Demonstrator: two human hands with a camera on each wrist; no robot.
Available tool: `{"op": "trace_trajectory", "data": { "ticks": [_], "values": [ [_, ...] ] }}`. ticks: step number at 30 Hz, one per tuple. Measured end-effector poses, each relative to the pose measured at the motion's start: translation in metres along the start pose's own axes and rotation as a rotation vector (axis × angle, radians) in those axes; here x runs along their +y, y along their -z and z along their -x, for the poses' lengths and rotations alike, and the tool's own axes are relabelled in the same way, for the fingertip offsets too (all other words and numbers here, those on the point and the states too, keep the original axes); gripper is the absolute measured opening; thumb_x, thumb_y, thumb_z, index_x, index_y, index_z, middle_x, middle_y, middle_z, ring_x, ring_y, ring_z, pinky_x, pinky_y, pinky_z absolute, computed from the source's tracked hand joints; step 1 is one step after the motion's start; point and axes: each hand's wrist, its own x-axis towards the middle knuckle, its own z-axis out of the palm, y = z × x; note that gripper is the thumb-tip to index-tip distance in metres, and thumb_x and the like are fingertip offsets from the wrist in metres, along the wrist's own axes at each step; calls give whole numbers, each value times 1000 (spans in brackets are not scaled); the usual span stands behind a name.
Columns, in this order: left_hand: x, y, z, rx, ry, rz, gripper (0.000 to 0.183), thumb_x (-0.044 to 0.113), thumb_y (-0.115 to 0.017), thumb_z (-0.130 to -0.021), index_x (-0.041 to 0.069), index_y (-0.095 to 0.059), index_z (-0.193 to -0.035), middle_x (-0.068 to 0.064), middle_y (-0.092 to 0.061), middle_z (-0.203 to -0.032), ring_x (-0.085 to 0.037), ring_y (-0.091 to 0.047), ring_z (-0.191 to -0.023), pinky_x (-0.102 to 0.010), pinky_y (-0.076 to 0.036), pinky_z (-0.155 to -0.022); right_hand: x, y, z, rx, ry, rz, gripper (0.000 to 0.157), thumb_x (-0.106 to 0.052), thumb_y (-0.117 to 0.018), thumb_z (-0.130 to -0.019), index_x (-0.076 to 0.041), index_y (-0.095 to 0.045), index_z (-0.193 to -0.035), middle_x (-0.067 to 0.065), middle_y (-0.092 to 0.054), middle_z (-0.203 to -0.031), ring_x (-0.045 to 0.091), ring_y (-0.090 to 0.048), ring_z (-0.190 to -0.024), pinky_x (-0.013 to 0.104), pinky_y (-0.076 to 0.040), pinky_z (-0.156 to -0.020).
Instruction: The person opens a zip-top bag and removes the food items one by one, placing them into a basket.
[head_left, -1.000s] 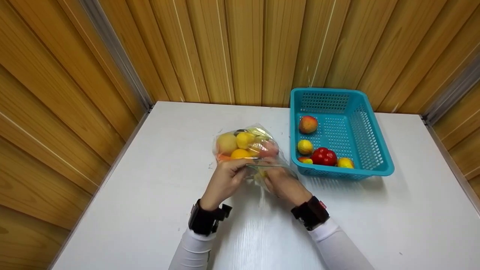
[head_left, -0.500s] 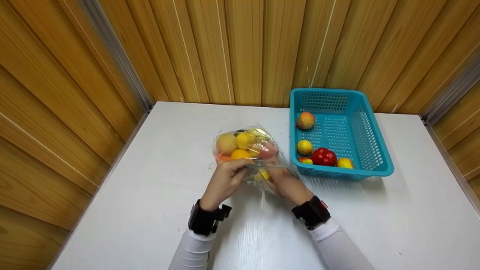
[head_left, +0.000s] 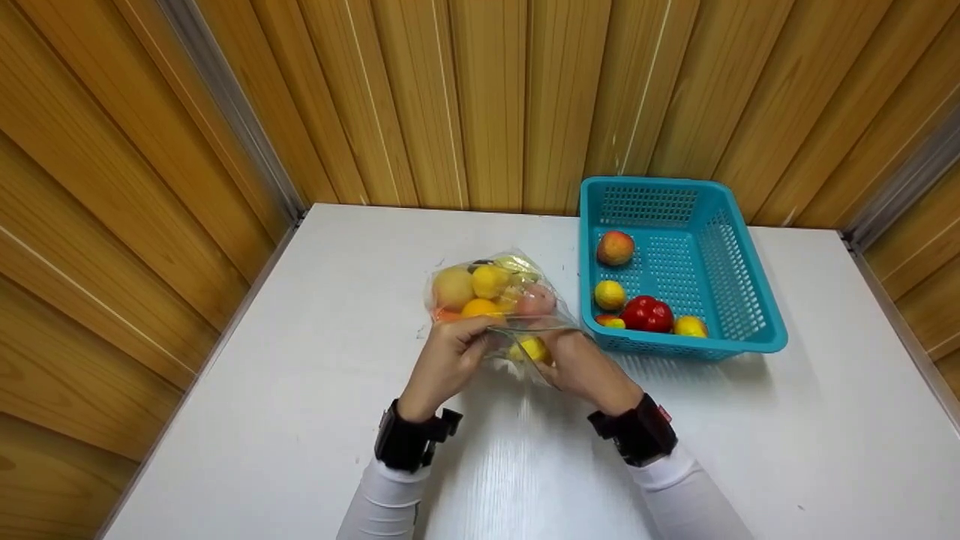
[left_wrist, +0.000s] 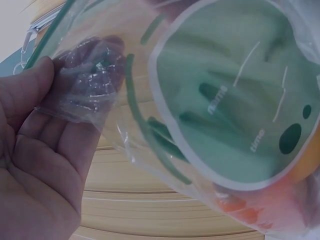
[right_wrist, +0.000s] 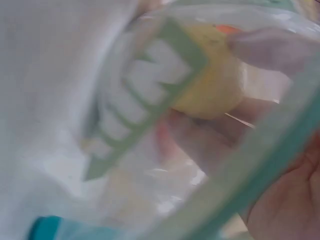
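A clear zip bag (head_left: 504, 292) with fruit inside lies on the white table. My left hand (head_left: 446, 360) pinches its near edge between thumb and fingers; in the left wrist view the bag shows a green printed label (left_wrist: 225, 100). My right hand (head_left: 592, 367) reaches in through the bag's mouth. There it grips a lemon (head_left: 529, 349), with the thumb (right_wrist: 270, 50) on one side and fingers below, seen through the plastic in the right wrist view. Deeper in the bag sit a pale yellow fruit (head_left: 453, 287), an orange (head_left: 480, 308) and a pink fruit (head_left: 536, 300).
To the right stands a teal basket (head_left: 750, 274). Inside it are a mango (head_left: 616, 247), a red bell pepper (head_left: 647, 313), a lemon (head_left: 610, 295) and a yellow fruit (head_left: 691, 326). Wood-panelled walls (head_left: 487, 105) border the table at the back and sides.
My right hand has shifted slightly right, and the lemon shows more fully at the bag's mouth. The left hand stays in place. The mango in the basket has rocked a little.
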Motion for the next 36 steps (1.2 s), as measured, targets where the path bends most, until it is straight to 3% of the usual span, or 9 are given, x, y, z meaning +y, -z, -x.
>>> {"op": "trace_trajectory", "data": {
  "ticks": [2, 4, 8, 11, 16, 19, 23, 30, 36],
  "values": [
    [0, 0, 0, 3, -7, 2, 19, -5, -69, -101, -3, -84, -113, -17, -85, -109, -25, -79, -95, -35, -67, -91, -4, 6, 3, 22, 38, -1, 66, 2, -79, -96, 3, -55, -158, 25, -67, -149, 30, -67, -108, 46, -64, -101],
    [-1, 0, 0, 7, -10, 4, 19, -5, -69, -101, -2, -84, -113, -17, -85, -109, -25, -79, -95, -35, -67, -91, -7, 11, 5, 39, 65, 1, 62, 3, -80, -94, 5, -59, -153, 26, -70, -143, 30, -68, -106, 45, -65, -98],
    [-3, 0, 1, 20, -20, 0, 18, -5, -70, -101, -3, -84, -112, -17, -85, -109, -25, -79, -97, -36, -68, -91, -14, 24, 9, 26, 51, 14, 41, -1, -81, -93, 7, -71, -132, 18, -75, -108, 24, -62, -87, 34, -60, -76],
    [-4, -1, 1, 24, -30, 0, 17, -4, -70, -102, -4, -84, -112, -17, -85, -109, -25, -79, -98, -36, -68, -92, -19, 36, 13, -5, 12, 27, 33, -5, -81, -92, 8, -73, -121, 15, -73, -97, 22, -59, -82, 30, -55, -70],
    [-4, -1, 0, 18, -37, 23, 21, -4, -68, -103, -1, -84, -116, -15, -85, -113, -24, -79, -103, -36, -67, -95, -26, 53, 22, -14, 0, 28, 30, -5, -80, -92, 6, -73, -118, 15, -74, -102, 23, -61, -85, 32, -58, -73],
    [-3, -1, -1, 8, -34, 51, 25, -4, -67, -104, 2, -83, -121, -14, -85, -117, -26, -79, -109, -36, -67, -98, -30, 63, 28, 12, 8, 27, 32, -4, -79, -92, 5, -73, -123, 19, -78, -114, 28, -68, -95, 42, -66, -85],
    [-3, -1, -1, 15, -44, 36, 23, -6, -68, -102, 0, -84, -118, -15, -85, -113, -27, -80, -104, -36, -67, -95, -34, 75, 37, 35, -8, 7, 37, -3, -79, -93, 7, -72, -128, 23, -78, -127, 37, -73, -109, 54, -66, -98],
    [-4, -2, 0, 25, -40, -4, 19, -9, -68, -100, -4, -83, -111, -17, -85, -109, -26, -79, -96, -37, -68, -93, -33, 91, 48, 87, -22, -13, 38, -6, -83, -95, 3, -74, -130, 18, -78, -128, 34, -73, -114, 55, -64, -102],
    [-5, -2, 0, 32, -46, -4, 20, -7, -70, -100, -4, -83, -115, -17, -85, -112, -20, -76, -96, -33, -67, -90, -23, 106, 58, 187, -45, -12, 41, -3, -86, -92, 4, -74, -131, 20, -78, -127, 33, -75, -109, 54, -66, -95]
  ]
}}
